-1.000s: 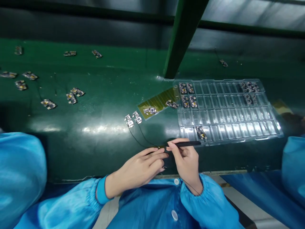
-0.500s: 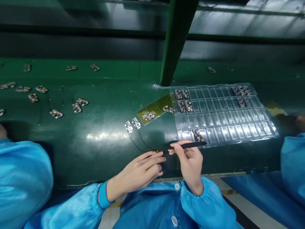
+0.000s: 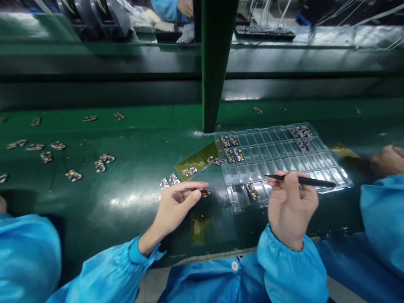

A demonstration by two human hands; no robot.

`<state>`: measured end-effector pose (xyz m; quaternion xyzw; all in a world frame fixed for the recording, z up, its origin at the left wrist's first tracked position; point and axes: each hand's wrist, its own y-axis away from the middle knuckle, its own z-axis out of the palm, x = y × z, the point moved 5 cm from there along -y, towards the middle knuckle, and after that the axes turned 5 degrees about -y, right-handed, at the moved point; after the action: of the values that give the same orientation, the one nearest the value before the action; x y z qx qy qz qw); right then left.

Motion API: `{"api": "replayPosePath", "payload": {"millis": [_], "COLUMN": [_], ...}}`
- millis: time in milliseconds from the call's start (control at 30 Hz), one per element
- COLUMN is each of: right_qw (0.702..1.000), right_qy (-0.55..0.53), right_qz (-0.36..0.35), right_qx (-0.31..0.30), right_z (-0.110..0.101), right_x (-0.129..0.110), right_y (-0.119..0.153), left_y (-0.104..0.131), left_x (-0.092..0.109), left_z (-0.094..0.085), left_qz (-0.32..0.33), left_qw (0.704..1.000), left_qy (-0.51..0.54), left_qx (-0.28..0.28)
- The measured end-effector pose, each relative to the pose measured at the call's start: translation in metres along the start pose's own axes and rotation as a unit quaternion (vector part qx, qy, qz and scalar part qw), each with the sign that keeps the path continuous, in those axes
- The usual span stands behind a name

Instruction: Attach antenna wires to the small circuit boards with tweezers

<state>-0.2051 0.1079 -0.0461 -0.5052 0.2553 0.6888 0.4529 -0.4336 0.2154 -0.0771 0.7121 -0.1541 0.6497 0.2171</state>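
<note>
My left hand (image 3: 176,206) is closed, with a small circuit board (image 3: 204,192) between thumb and fingers, just above the green table. Two more boards (image 3: 169,181) lie right behind its fingers. Black tweezers (image 3: 303,181) are in my right hand (image 3: 292,206), their tip pointing left over the clear compartment tray (image 3: 261,166); a tiny yellowish piece (image 3: 261,175) shows near the tip. The tray carries several boards in its left and far right compartments, and one board (image 3: 252,191) in the front row. A yellow film strip (image 3: 197,162) with boards on it lies left of the tray.
Several boards (image 3: 74,175) lie scattered at the left. A green post (image 3: 214,67) rises behind the tray. Yellow film (image 3: 200,229) lies near the front edge. A person's hand (image 3: 389,160) is at the right, and blue sleeves (image 3: 28,248) show at both sides.
My left hand has lifted from the table and turned, now with a board in its fingers. My right hand has moved right, over the tray's front, with the tweezers. The view has tilted up.
</note>
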Motion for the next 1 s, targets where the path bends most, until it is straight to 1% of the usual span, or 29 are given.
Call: {"api": "replayPosePath", "payload": {"millis": [67,133,267,367,433,567,633,767,1000], "right_qw": [1.000,0.999,0.996,0.990,0.987,0.982,0.980,0.976,0.975], "right_qy": [-0.021,-0.032,-0.005,0.031,0.051,0.082,0.066,0.015,-0.014], "right_qz": [-0.002,0.012,0.072,0.101,0.108,0.127,0.149,0.188,0.191], "right_qx": [0.009,0.004,-0.055,-0.094,-0.104,-0.110,-0.114,-0.111,-0.112], "right_z": [-0.001,0.003,0.022,0.037,0.043,0.046,0.047,0.049,0.054], "right_x": [-0.002,0.000,0.014,0.026,0.032,0.045,0.052,0.062,0.060], "right_y": [-0.002,0.005,0.040,0.066,0.075,0.077,0.077,0.078,0.079], "left_y": [0.001,0.002,0.002,0.000,0.000,0.003,0.004,0.006,0.008], "left_x": [-0.006,-0.011,-0.018,-0.024,-0.028,-0.036,-0.035,-0.032,-0.029], "left_z": [0.000,0.000,0.001,-0.003,-0.006,-0.004,-0.003,0.000,0.001], "left_qz": [-0.020,-0.038,-0.077,-0.093,-0.108,-0.164,-0.171,-0.150,-0.119], "left_qw": [0.999,0.997,0.994,0.990,0.985,0.967,0.965,0.970,0.974], "left_qy": [0.032,0.062,0.079,0.091,0.118,0.186,0.191,0.183,0.184], "left_qx": [0.008,0.015,0.014,0.045,0.062,0.057,0.052,0.047,0.053]}}
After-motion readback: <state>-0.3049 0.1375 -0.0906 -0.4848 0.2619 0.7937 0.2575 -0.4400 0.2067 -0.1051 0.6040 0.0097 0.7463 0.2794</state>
